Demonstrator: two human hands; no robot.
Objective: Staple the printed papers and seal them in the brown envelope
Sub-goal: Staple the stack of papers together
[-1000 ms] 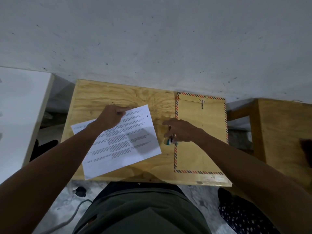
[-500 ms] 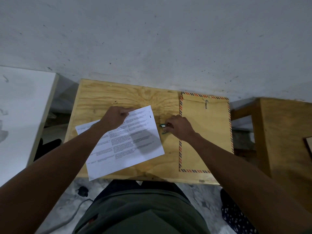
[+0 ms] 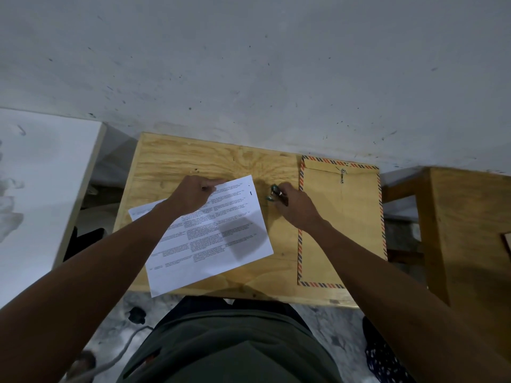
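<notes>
Printed white papers lie skewed on the small plywood table, a lower sheet poking out at the left. My left hand rests on their top left part, forefinger pointing along the top edge. My right hand grips a small green stapler just right of the papers' top right corner. The brown envelope with a red-and-blue striped border and a string clasp lies flat at the table's right, partly under my right forearm.
A grey wall rises right behind the table. A white board stands at the left, a wooden stool at the right. A cable and a dark plug lie on the floor below the table's front edge.
My right hand has moved from the envelope's left edge up and left with the stapler, toward the papers' top right corner. My left hand has stayed on the papers.
</notes>
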